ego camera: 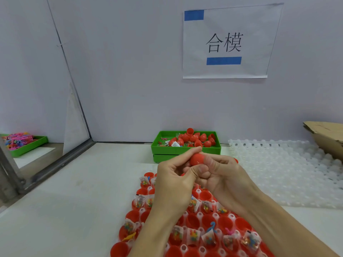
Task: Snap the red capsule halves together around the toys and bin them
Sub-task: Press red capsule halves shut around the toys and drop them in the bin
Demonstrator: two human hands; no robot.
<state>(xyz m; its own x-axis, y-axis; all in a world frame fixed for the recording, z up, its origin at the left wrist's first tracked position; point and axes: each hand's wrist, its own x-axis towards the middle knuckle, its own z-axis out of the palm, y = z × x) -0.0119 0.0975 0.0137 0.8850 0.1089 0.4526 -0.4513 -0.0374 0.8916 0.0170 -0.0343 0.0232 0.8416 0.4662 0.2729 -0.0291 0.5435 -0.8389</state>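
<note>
step: closing | left hand (pixel 174 175) and right hand (pixel 220 175) are both grasping red capsule (pixel 197 159) at frame centre, fingers curled round it | next: likely squeezing firmly, then dropping into green bin (pixel 185 150) just behind

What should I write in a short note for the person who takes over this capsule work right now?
Left hand and right hand: both grip one red capsule, held above the tray; whether it is fully snapped cannot be seen.
Green bin at the back wall: holds red capsules and halves, with some loose toys.
Red tray of halves under the hands: many halves hold bagged toys, others look empty.
Done: part of the batch is in the bin.
Left: finish this capsule, bin it, then close the remaining filled halves.
</note>
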